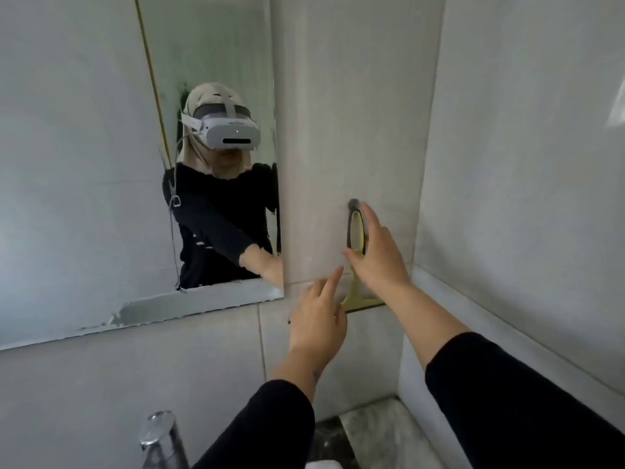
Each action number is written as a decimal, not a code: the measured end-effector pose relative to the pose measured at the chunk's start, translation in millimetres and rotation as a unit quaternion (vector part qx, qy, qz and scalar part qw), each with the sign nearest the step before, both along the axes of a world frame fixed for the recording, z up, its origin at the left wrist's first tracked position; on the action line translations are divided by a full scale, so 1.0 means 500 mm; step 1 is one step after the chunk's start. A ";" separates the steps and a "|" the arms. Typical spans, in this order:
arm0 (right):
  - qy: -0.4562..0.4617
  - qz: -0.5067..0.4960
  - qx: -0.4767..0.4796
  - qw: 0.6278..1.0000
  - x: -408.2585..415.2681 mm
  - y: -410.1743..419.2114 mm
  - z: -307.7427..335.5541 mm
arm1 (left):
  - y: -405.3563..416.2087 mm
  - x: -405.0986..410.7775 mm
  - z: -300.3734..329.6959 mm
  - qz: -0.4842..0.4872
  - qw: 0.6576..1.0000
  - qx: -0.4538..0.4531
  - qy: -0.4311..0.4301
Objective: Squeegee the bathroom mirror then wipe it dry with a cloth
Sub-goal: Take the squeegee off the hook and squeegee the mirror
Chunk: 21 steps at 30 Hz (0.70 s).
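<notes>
Right hand [375, 255], fingers spread, reaches the wall-hung squeegee [356, 238] to unhook it; open left hand [316, 319] just below steadies its blade.

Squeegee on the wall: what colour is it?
Yellow-green squeegee with a dark handle rim, seen in the head view.

The yellow squeegee with a grey loop handle [355, 231] hangs on the wall, hemmed by both hands; the big wall mirror [101, 164] is open.

Black long sleeves [507, 401], white headset [231, 132], beige headscarf [211, 96]
</notes>
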State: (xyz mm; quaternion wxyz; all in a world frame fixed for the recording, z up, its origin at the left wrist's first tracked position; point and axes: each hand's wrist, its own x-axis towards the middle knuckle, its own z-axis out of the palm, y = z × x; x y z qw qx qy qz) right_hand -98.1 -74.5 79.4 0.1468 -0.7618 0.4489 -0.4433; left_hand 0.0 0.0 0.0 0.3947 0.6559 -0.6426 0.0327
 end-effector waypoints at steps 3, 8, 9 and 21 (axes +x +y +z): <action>-0.028 -0.005 -0.011 1.000 0.013 -0.015 -0.002 | -0.022 -0.001 -0.020 0.013 1.000 -0.002 0.004; -0.063 -0.019 -0.038 0.997 0.019 -0.027 -0.004 | -0.029 0.000 -0.047 0.027 1.000 -0.001 0.004; -0.066 -0.019 -0.040 0.997 0.017 -0.022 0.002 | -0.026 -0.002 -0.047 0.035 0.999 -0.009 0.000; -0.208 0.016 0.095 0.973 -0.001 0.134 0.120 | 0.122 -0.030 0.057 0.146 0.982 -0.114 -0.023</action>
